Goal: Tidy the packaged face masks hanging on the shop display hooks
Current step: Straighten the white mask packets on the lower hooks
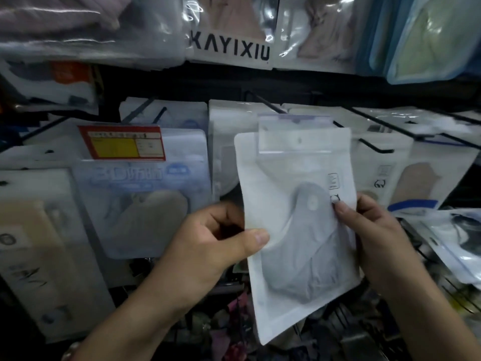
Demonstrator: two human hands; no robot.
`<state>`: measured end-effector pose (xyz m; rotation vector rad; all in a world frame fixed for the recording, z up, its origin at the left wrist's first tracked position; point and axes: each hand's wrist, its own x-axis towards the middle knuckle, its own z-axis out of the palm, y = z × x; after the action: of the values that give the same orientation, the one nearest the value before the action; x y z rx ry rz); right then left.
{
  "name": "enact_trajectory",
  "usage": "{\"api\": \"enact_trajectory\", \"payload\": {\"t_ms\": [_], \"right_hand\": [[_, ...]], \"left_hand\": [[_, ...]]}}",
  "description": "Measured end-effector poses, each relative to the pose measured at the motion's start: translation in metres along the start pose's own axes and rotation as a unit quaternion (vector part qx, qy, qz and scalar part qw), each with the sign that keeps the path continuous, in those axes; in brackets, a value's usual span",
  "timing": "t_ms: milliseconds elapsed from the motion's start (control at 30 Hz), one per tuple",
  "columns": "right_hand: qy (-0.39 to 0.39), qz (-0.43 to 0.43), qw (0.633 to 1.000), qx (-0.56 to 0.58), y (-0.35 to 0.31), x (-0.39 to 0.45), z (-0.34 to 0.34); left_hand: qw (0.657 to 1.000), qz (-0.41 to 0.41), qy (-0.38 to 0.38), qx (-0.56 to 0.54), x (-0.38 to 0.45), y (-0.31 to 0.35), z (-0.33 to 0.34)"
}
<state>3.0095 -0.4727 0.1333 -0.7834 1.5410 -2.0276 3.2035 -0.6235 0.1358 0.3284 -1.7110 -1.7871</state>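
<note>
Grip, left: our left hand (208,241) pinches the left edge of the grey mask packet (299,230), thumb laid on the front, fingers curled behind.
Grip, right: our right hand (374,230) grasps the packet's right edge, thumb tip on the front near the printed icons, other fingers hidden behind.
Packet: white pouch with a clear window showing a grey mask; tilted, bottom swung toward our right; held in front of the display, at centre.
Packet top: it sits just under a clear tag holder (295,134) at a hook's end. We cannot tell if the hang hole is threaded on that hook or free of it; the view is soft there.
Hooks: black wire display hooks (374,145) jut toward us; a free tip shows just right of the packet's top.
Neighbours: a beige mask packet (419,178) hangs to the right, a pale blue packet (140,204) to the left under a red and yellow price tag (125,142); a KAYIXIU-branded pack (229,48) hangs above.
Step in hand, our reading: squaring the packet and seating it on its hook.
To do it well: level the pouch with both hands first, keep pinches at the edges so the film does not crease, line the hole with the hook tip, slide straight back, front facing out, flush with its row.
Risk: a tilted push may tear the hole or knock neighbouring packs askew.
</note>
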Motion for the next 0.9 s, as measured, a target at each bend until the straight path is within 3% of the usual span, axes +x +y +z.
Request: {"api": "enact_trajectory", "payload": {"t_ms": [100, 267, 567, 900], "right_hand": [[0.009, -0.019, 1.0, -0.006, -0.006, -0.008, -0.015], [0.035, -0.002, 0.999, -0.024, 0.003, -0.011, -0.029], [0.019, 0.055, 0.998, 0.005, 0.02, -0.008, -0.046], [0.013, 0.072, 0.997, 0.01, 0.023, -0.004, -0.072]], "left_hand": [[1.0, -0.007, -0.014, 0.005, -0.003, -0.003, 0.014], [0.999, -0.028, 0.026, 0.009, 0.0, -0.012, 0.036], [0.988, -0.013, 0.058, 0.142, -0.014, -0.02, 0.065], [0.974, -0.086, 0.061, 0.198, -0.01, -0.03, 0.086]]}}
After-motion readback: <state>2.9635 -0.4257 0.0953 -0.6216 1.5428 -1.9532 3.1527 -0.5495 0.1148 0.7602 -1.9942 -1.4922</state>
